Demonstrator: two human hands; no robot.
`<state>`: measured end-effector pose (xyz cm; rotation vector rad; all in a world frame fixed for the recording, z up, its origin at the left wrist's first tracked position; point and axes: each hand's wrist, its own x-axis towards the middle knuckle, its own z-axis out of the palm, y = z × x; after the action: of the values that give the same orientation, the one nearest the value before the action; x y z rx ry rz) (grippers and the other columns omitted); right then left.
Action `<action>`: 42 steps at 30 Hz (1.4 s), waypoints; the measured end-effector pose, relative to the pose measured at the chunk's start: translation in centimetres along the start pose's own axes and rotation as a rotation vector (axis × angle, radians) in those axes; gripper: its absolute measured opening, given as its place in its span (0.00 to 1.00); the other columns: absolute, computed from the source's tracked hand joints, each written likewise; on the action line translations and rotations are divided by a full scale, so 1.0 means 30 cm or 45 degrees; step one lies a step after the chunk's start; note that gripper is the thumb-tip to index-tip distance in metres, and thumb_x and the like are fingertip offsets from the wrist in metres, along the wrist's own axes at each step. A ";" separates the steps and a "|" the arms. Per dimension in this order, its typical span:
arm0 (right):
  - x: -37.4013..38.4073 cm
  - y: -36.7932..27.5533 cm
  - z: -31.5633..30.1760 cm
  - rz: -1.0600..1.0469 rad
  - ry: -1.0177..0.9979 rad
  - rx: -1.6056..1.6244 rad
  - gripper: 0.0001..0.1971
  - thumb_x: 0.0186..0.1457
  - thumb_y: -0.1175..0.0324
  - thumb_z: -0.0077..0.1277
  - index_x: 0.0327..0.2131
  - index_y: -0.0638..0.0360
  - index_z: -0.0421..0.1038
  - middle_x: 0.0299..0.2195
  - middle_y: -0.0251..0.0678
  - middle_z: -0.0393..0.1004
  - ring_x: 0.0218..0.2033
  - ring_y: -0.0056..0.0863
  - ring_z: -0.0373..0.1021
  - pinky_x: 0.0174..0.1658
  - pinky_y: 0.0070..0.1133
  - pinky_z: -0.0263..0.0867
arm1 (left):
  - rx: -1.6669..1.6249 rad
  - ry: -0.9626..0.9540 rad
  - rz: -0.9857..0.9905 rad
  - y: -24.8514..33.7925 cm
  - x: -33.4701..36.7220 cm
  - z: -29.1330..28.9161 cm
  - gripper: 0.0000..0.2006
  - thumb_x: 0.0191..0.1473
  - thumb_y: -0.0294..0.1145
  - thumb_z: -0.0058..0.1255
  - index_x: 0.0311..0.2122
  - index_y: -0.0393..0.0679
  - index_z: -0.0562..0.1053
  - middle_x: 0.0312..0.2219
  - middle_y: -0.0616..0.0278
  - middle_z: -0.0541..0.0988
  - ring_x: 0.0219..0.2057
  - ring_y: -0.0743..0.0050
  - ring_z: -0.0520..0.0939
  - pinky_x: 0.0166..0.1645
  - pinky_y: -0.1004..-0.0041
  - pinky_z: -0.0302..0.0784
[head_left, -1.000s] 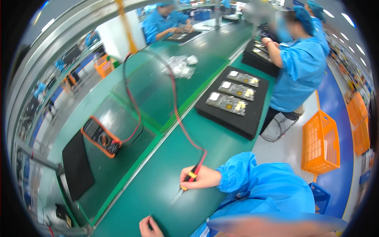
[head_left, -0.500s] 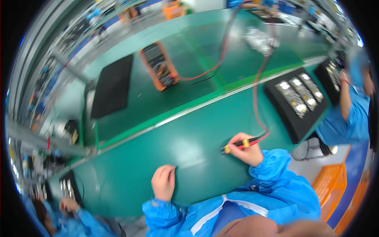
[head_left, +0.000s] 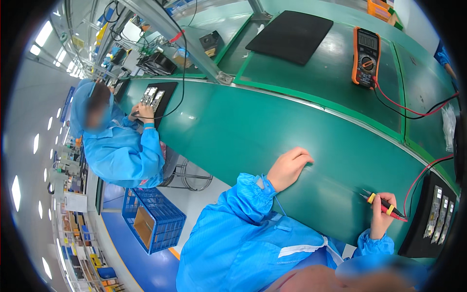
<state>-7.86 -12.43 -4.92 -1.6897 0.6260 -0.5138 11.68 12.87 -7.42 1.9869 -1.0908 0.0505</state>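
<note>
My right hand (head_left: pixel 381 221) grips a pair of test probes (head_left: pixel 386 204), one red and one black, both with yellow collars. Their thin metal tips point away to the left, above the green table mat (head_left: pixel 233 131). Resting on that mat, my left hand (head_left: pixel 290 169) has its fingers curled together, with nothing visible in them. Red and black leads connect to the orange multimeter (head_left: pixel 366 61) lying on the raised shelf; its display is lit. Near my right hand, a black foam pad (head_left: pixel 417 221) carries several metallic boards (head_left: pixel 440 214).
A black mat (head_left: pixel 292 36) lies on the shelf beside a metal post (head_left: pixel 194 44). To the left a co-worker (head_left: pixel 121 146) in blue handles boards on another black pad (head_left: pixel 168 97). A blue crate (head_left: pixel 165 231) stands on the floor. A clear plastic bag (head_left: pixel 448 126) is at far right.
The view has swung left, bringing the left co-worker and blue crate into fuller sight. My right hand still grips the probes, and my left hand stays curled at the mat.
</note>
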 end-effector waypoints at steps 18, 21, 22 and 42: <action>0.037 0.120 -0.063 -0.100 -0.119 -0.174 0.06 0.62 0.69 0.48 0.34 0.61 0.66 0.28 0.31 0.70 0.27 0.14 0.64 0.33 0.14 0.60 | -0.039 0.016 0.029 0.004 -0.002 0.001 0.13 0.42 0.12 0.47 0.34 0.41 0.73 0.37 0.58 0.72 0.39 0.57 0.76 0.43 0.63 0.74; 0.054 0.158 -0.085 -0.092 -0.160 -0.300 0.08 0.63 0.64 0.47 0.35 0.59 0.66 0.28 0.30 0.70 0.26 0.13 0.61 0.33 0.13 0.59 | -0.069 0.012 0.018 0.001 -0.004 0.007 0.14 0.41 0.12 0.46 0.34 0.41 0.73 0.38 0.58 0.71 0.40 0.57 0.76 0.44 0.63 0.73; 0.050 0.167 -0.091 -0.118 -0.135 -0.273 0.08 0.63 0.64 0.47 0.35 0.59 0.66 0.28 0.30 0.70 0.26 0.13 0.62 0.33 0.13 0.59 | -0.072 -0.001 0.019 0.000 -0.005 0.011 0.13 0.41 0.12 0.46 0.34 0.40 0.73 0.38 0.58 0.71 0.41 0.57 0.76 0.44 0.63 0.73; 0.043 0.193 -0.077 -0.145 -0.101 -0.051 0.06 0.62 0.68 0.49 0.34 0.59 0.66 0.27 0.29 0.69 0.24 0.12 0.60 0.30 0.12 0.56 | -0.019 -0.003 0.068 -0.020 0.008 0.032 0.03 0.55 0.27 0.52 0.35 0.41 0.73 0.29 0.58 0.75 0.33 0.56 0.78 0.37 0.63 0.74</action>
<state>-9.12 -15.89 -10.13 -1.7819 0.4874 -0.5153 11.93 12.20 -8.32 1.9447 -1.1424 0.0682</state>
